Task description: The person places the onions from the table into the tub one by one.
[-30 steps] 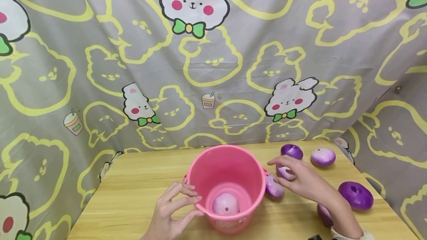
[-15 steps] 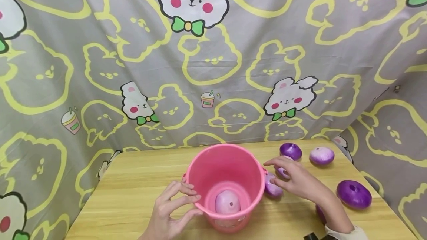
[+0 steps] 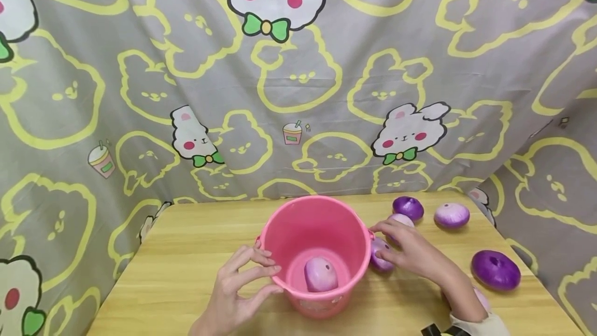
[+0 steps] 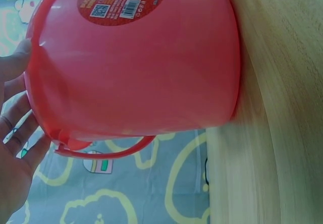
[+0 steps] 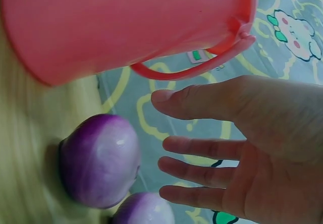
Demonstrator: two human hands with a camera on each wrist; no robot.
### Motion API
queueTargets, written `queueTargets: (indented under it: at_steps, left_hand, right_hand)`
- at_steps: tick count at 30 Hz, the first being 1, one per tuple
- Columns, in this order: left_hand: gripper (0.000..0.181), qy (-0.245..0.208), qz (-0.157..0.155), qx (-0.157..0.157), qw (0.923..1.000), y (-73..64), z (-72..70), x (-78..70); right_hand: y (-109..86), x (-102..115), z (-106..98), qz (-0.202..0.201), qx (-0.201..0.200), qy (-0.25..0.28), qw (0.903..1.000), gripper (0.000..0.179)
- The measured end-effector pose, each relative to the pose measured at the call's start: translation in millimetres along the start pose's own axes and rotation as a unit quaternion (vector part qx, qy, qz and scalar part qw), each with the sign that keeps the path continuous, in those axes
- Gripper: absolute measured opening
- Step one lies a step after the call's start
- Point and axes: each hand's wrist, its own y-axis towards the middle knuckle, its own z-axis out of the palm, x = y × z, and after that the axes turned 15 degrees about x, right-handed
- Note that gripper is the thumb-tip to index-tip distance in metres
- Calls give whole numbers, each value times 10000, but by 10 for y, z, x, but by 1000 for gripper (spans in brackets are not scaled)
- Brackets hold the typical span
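Note:
A pink bucket (image 3: 322,211) stands upright on the table, with a pale purple onion (image 3: 321,275) lying at its bottom. At the bucket's left rim is my left hand (image 3: 235,289), its thumb and fingertips touching the edge with the fingers fairly straight. My right hand (image 3: 412,250) hovers beside the bucket's right side, over a purple onion (image 3: 381,255) and a paler onion (image 3: 402,220) behind it. In the right wrist view its fingers are spread and hold nothing, close to the bucket's hanging handle (image 5: 176,74).
More onions lie on the wooden table (image 3: 186,253) to the right: a dark purple one (image 3: 496,270), a pale one (image 3: 451,215) and another dark one (image 3: 408,208) at the back. One onion (image 3: 481,299) is partly behind my right forearm. A patterned curtain (image 3: 298,87) hangs behind.
The onion inside the bucket has rolled slightly toward the back, and its dark spot has turned to the upper right. My right forearm has shifted a little left; my left hand stays at the rim.

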Motion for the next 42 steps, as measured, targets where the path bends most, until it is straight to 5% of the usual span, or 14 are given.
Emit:
queueTargets:
  at_steps: [16,27,42]
  left_hand:
    - [21,-114,-421,270,9987,-35,-10,18]
    - [22,-142,-440,327,9984,-60,10,23]
    - [21,-174,-387,258,9988,-14,6,-20]
  right_hand:
    - [-92,-42,145,112,-190,-296,9993,51]
    - [-77,-67,218,465,196,-11,9987,58]
    - [-58,-116,309,405,123,-139,9990,59]
